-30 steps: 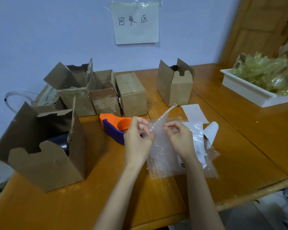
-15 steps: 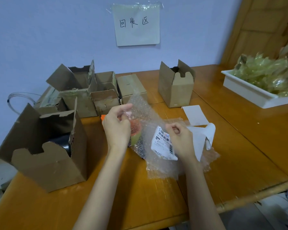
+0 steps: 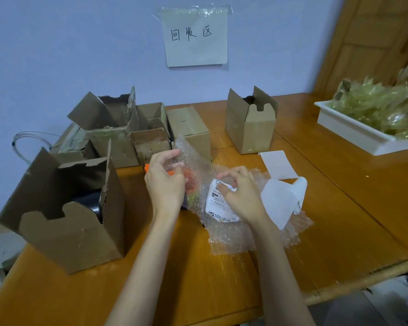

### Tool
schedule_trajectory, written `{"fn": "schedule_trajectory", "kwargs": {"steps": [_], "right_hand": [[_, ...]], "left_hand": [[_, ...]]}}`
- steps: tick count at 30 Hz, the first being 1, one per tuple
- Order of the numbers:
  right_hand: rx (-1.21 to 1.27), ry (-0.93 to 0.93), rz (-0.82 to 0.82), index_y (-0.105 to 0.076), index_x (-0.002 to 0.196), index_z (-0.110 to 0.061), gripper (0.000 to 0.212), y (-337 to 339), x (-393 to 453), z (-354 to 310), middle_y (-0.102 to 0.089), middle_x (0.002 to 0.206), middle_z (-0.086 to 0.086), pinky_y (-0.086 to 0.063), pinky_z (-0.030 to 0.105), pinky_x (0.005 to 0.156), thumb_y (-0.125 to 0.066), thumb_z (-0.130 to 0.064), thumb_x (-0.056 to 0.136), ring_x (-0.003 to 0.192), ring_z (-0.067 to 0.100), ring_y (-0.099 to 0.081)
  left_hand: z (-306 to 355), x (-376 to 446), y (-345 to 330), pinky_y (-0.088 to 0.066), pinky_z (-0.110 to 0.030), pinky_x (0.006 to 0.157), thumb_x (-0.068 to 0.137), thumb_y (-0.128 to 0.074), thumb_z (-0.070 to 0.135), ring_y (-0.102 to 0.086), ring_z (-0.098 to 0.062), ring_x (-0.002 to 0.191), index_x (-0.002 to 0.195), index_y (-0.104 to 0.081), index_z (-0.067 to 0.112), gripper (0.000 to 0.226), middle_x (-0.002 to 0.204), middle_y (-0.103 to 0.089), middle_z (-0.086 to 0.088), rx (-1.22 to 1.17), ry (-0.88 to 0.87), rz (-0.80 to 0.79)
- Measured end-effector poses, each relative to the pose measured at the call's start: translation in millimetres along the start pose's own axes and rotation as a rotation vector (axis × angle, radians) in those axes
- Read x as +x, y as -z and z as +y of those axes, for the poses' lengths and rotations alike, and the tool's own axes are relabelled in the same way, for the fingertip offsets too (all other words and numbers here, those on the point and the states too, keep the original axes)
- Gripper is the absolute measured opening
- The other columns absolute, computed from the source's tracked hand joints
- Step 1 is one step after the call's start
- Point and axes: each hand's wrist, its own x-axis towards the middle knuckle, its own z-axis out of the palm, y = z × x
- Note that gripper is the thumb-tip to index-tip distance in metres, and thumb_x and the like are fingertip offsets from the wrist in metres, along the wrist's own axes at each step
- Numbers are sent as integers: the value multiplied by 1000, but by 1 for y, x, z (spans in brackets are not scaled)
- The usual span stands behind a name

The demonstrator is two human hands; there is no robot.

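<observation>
We pinched the bubble wrap (image 3: 233, 238) flap in the left hand (image 3: 165, 184) and the shipping label (image 3: 213, 204) edge in the right hand (image 3: 243, 196) — opposed grips, presumably steadying the wrap for peeling.

Wooden table (image 3: 339, 208) under cardboard boxes (image 3: 76, 231), bubble wrap (image 3: 240, 241), white tray (image 3: 353, 132), paper sheet (image 3: 277, 164)

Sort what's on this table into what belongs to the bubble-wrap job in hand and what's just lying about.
In the job: bubble wrap, held by the left hand; shipping label on it, pinched by the right hand; colourful item inside the wrap.
Lying about: big open box; standing box; white tray of plastic bags; loose white paper; wall sign.
</observation>
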Motion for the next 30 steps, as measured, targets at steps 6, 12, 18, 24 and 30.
{"fn": "schedule_trajectory", "kwargs": {"steps": [6,12,18,24,30], "right_hand": [[207,-131,-310,-56,90,-25,47,8,-16,-19,-55,87,-9,-45,27,70,-82,-53,63,78,9,-52],[116,-103,-324,-51,99,-35,40,1,-14,-17,-55,72,-10,-47,36,66,-68,-14,69,63,10,-51],[275,-95,-156,-57,92,-23,28,0,-13,-10,-53,65,-1,-41,30,56,-52,1,79,57,13,-46],[125,-253,433,-66,92,-26,30,6,-2,3,-51,103,-1,-43,23,69,-45,-5,94,90,16,-54],[-297,-277,395,-73,101,-28,19,5,1,13,-49,128,-1,-25,38,102,-60,-25,87,123,22,-37]], "left_hand": [[-9,3,-5,-56,-47,84,89,-60,3,-62,-11,102,106,-63,32,33,105,-53,24,52,-16,47],[-8,2,-2,-57,-45,79,87,-58,-5,-58,6,82,109,-63,25,38,111,-52,16,77,-35,81],[-8,4,-1,-53,-40,89,90,-56,-5,-61,-16,103,115,-65,21,37,115,-53,13,116,-55,94],[-8,2,3,-53,-39,87,90,-55,-4,-60,-16,101,114,-64,22,36,114,-52,15,118,-39,112],[4,-4,3,-55,-41,88,86,-57,-2,-60,-9,101,108,-64,27,37,108,-55,20,-15,-45,134]]}}
